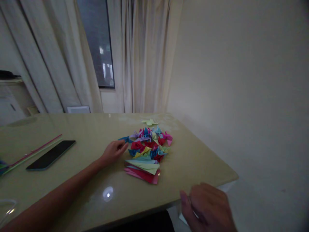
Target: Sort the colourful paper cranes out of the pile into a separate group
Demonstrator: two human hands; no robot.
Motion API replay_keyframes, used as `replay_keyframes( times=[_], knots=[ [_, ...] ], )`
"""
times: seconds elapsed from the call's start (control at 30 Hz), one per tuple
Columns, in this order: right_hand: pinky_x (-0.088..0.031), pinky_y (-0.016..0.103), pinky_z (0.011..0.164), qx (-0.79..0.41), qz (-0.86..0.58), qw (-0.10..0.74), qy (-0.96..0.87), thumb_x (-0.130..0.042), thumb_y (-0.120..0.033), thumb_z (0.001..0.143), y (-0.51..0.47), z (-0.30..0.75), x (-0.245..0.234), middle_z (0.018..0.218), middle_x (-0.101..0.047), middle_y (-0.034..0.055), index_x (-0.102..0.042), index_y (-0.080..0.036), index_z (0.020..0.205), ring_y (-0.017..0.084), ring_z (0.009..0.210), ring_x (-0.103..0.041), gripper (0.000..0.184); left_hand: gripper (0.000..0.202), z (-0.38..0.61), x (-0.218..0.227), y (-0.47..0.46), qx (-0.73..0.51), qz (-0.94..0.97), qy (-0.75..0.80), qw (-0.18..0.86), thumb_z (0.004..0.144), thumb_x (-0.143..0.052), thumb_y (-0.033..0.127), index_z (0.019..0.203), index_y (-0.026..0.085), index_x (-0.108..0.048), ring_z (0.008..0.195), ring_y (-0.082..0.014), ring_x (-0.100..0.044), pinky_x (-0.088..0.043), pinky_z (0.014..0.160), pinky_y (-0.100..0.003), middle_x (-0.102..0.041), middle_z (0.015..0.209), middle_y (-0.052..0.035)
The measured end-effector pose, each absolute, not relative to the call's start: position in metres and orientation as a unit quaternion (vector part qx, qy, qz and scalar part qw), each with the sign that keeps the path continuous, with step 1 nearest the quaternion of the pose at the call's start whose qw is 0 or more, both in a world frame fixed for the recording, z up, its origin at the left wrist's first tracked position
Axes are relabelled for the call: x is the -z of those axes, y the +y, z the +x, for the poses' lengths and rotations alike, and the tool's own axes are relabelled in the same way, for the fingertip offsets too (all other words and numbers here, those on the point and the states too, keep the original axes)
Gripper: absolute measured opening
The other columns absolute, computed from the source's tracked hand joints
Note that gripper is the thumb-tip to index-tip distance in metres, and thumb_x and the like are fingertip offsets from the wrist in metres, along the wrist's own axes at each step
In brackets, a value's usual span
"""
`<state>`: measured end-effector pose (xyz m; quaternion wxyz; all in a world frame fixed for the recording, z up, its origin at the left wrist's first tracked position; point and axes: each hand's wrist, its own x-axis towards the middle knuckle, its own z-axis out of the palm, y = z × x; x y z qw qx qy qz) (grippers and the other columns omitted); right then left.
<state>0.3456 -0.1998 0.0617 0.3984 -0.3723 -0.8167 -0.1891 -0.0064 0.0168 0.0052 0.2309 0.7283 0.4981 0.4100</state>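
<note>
A heap of folded origami pieces (149, 143) in blue, red, pink, purple and yellow lies on the tan table (96, 129). My left hand (114, 151) rests at the heap's left edge with fingers curled, its fingertips touching a blue piece (125, 139). A stack of flat coloured paper sheets (144, 170) lies just in front of the heap. My right hand (206, 206) hovers past the table's near right edge, fingers closed in a pinch on a white sheet (185, 218) that is mostly hidden.
A dark phone (51, 154) lies on the table's left, beside thin pink and green sticks (36, 149). One pale green folded piece (150, 122) sits alone behind the heap. Curtains and a dark window stand behind the table; a bare wall is on the right.
</note>
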Motion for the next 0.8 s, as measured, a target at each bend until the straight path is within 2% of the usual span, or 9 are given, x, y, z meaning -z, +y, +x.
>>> replay_keyframes(
  times=[0.07, 0.13, 0.2, 0.27, 0.4, 0.47, 0.57, 0.7, 0.8],
  knots=[
    [-0.033, 0.028, 0.05, 0.142, -0.431, 0.425, -0.783, -0.057, -0.025, 0.105, -0.163, 0.324, -0.058, 0.058, -0.047, -0.0035, -0.046, -0.023, 0.068, 0.012, 0.05, -0.047, 0.039, 0.034, -0.001, -0.011, -0.001, -0.357, 0.806, 0.423, 0.208, 0.091, -0.065, 0.051, 0.074, 0.021, -0.063, 0.069, -0.0166, -0.053, -0.04, 0.067, -0.026, -0.062, 0.073, 0.0006],
    [-0.048, 0.028, 0.06, 0.076, -0.477, 0.401, -0.778, -0.065, -0.039, 0.102, -0.134, 0.309, -0.046, 0.079, -0.064, 0.0025, -0.061, -0.022, 0.087, 0.017, 0.068, -0.063, 0.023, 0.036, 0.005, -0.016, -0.016, -0.286, 0.881, 0.343, 0.156, 0.093, -0.066, 0.056, 0.104, 0.022, -0.07, 0.095, -0.0237, -0.064, -0.049, 0.085, -0.031, -0.072, 0.106, -0.0074],
    [-0.059, 0.036, 0.083, 0.047, -0.486, 0.343, -0.802, -0.077, -0.055, 0.09, -0.114, 0.301, -0.03, 0.112, -0.071, 0.0119, -0.065, -0.018, 0.123, 0.027, 0.099, -0.07, 0.05, 0.053, 0.012, -0.019, -0.026, -0.225, 0.925, 0.288, 0.107, 0.09, -0.07, 0.064, 0.124, 0.023, -0.066, 0.112, -0.0296, -0.065, -0.05, 0.097, -0.037, -0.071, 0.125, -0.0125],
    [-0.057, 0.045, 0.1, 0.045, -0.475, 0.285, -0.831, -0.085, -0.064, 0.08, -0.104, 0.296, -0.013, 0.132, -0.067, 0.016, -0.057, -0.018, 0.144, 0.034, 0.117, -0.066, 0.083, 0.063, 0.019, -0.017, -0.029, -0.184, 0.943, 0.267, 0.079, 0.087, -0.073, 0.066, 0.132, 0.024, -0.062, 0.113, -0.0312, -0.067, -0.051, 0.099, -0.039, -0.071, 0.128, -0.0139],
    [-0.059, 0.041, 0.094, 0.045, -0.444, 0.244, -0.861, -0.083, -0.069, 0.078, -0.095, 0.295, 0.014, 0.121, -0.072, 0.0105, -0.061, -0.022, 0.138, 0.03, 0.104, -0.069, 0.08, 0.073, 0.027, -0.006, -0.029, -0.145, 0.95, 0.269, 0.062, 0.087, -0.078, 0.062, 0.145, 0.025, -0.053, 0.11, -0.0302, -0.071, -0.054, 0.095, -0.039, -0.072, 0.133, -0.0136],
    [-0.059, 0.036, 0.083, 0.087, -0.414, 0.26, -0.868, -0.076, -0.063, 0.089, -0.092, 0.297, 0.024, 0.112, -0.075, 0.0084, -0.063, -0.022, 0.133, 0.027, 0.092, -0.07, 0.062, 0.075, 0.03, 0.001, -0.03, -0.134, 0.955, 0.26, 0.043, 0.085, -0.081, 0.059, 0.146, 0.026, -0.052, 0.108, -0.0297, -0.072, -0.055, 0.091, -0.038, -0.073, 0.132, -0.0127],
    [-0.055, 0.031, 0.074, 0.163, -0.39, 0.285, -0.86, -0.058, -0.036, 0.106, -0.088, 0.297, 0.033, 0.101, -0.077, 0.0054, -0.067, -0.022, 0.122, 0.022, 0.081, -0.07, 0.022, 0.056, 0.033, 0.007, -0.037, -0.137, 0.962, 0.234, -0.017, 0.09, -0.078, 0.052, 0.135, 0.024, -0.062, 0.099, -0.0287, -0.072, -0.054, 0.083, -0.039, -0.077, 0.121, -0.0111],
    [-0.054, 0.03, 0.07, 0.2, -0.39, 0.267, -0.858, -0.046, -0.02, 0.109, -0.088, 0.292, 0.033, 0.09, -0.076, 0.0052, -0.069, -0.019, 0.115, 0.021, 0.075, -0.07, 0.023, 0.03, 0.038, 0.015, -0.046, -0.163, 0.962, 0.199, -0.096, 0.096, -0.071, 0.031, 0.125, 0.023, -0.071, 0.096, -0.0287, -0.07, -0.053, 0.08, -0.041, -0.079, 0.117, -0.0095],
    [-0.054, 0.03, 0.069, 0.244, -0.347, 0.264, -0.866, -0.049, -0.012, 0.106, -0.088, 0.288, 0.035, 0.08, -0.075, 0.0036, -0.071, -0.016, 0.109, 0.019, 0.068, -0.07, 0.022, 0.022, 0.043, 0.025, -0.045, -0.185, 0.957, 0.187, -0.124, 0.097, -0.069, 0.03, 0.118, 0.023, -0.074, 0.089, -0.0258, -0.069, -0.051, 0.072, -0.041, -0.08, 0.11, -0.0074]
  ],
)
